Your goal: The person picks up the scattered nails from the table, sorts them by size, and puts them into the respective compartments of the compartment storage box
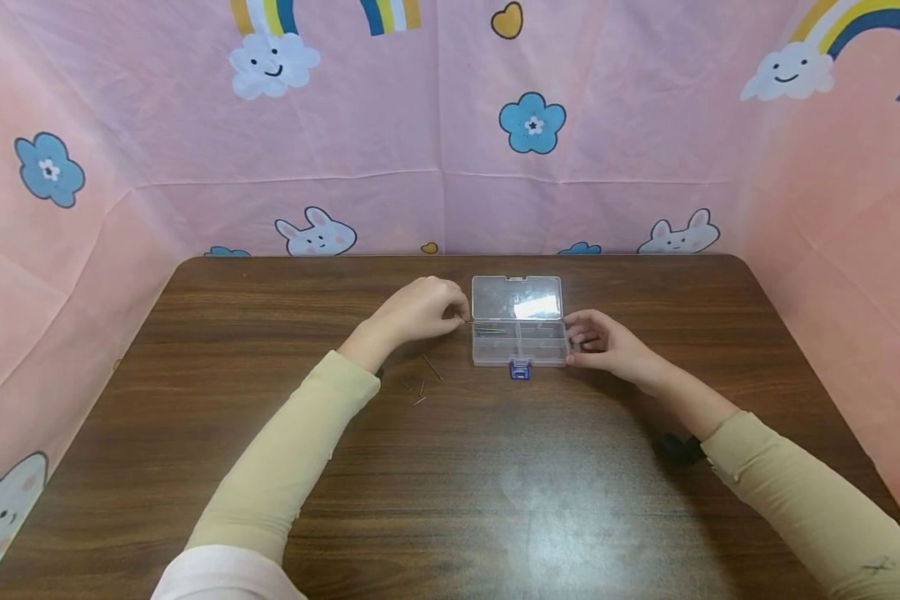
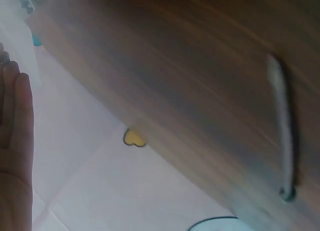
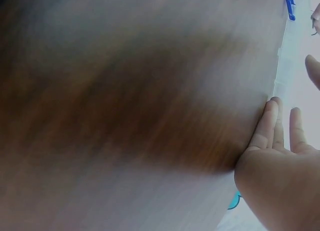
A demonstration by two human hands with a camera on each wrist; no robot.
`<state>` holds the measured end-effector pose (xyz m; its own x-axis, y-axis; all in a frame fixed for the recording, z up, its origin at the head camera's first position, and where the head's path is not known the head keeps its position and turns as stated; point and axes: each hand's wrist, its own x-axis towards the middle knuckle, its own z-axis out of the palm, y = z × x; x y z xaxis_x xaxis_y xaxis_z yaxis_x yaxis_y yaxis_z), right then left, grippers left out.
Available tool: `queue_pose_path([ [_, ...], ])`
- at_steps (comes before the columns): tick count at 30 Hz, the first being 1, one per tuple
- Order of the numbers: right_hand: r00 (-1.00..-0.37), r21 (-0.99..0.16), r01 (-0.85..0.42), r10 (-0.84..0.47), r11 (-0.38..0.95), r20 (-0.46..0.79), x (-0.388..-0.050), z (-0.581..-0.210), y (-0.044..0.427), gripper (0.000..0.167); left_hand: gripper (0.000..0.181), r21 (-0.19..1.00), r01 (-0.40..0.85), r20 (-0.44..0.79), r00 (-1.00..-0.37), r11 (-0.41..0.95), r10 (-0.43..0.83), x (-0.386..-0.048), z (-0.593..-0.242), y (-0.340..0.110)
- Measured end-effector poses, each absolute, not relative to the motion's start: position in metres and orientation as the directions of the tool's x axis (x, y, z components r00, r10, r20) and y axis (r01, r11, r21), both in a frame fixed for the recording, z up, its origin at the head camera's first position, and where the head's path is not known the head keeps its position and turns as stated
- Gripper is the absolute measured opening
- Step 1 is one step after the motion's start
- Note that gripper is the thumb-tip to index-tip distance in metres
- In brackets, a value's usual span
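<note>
A clear plastic box (image 1: 520,363) stands on the table with its lid (image 1: 506,298) raised at the back; a few thin pieces (image 1: 491,331) lie in its back left compartment. At the box's left edge, my left hand (image 1: 420,310) pinches a thin metal piece, its fingertips partly hidden. My right hand (image 1: 612,346) touches the box's right side, thumb near the front corner; in the right wrist view, the hand (image 3: 280,156) has extended fingers against the clear wall. Several nails (image 1: 432,367) lie left of the box; one nail (image 2: 285,126) shows large in the left wrist view.
The brown wooden table (image 1: 450,500) extends around the box and nails. A blue latch (image 1: 521,370) sticks out at the box's front. Pink patterned cloth (image 1: 390,142) hangs behind the table and at both sides.
</note>
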<state>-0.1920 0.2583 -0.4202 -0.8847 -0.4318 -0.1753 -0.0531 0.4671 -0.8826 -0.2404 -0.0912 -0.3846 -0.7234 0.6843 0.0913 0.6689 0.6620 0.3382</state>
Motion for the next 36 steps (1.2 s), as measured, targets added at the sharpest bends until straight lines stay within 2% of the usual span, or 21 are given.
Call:
queue_pose_path([
  [11, -0.884, -0.882, -0.065, -0.436, 0.467, -0.166, -0.193, -0.422, 0.259, 0.059, 0.007, 0.342, 0.687, 0.100, -0.705, 0.641, 0.702, -0.239, -0.384, -0.068],
  [20, -0.884, -0.883, -0.071, -0.439, 0.464, -0.159, -0.193, -0.421, 0.259, 0.059, 0.009, 0.346, 0.678, 0.042, -0.702, 0.649, 0.711, -0.240, -0.385, -0.053],
  [36, -0.883, -0.882, -0.078, -0.443, 0.466, -0.156, -0.194, -0.423, 0.260, 0.058, 0.008, 0.279, 0.705, 0.035, -0.687, 0.652, 0.726, -0.237, -0.391, -0.046],
])
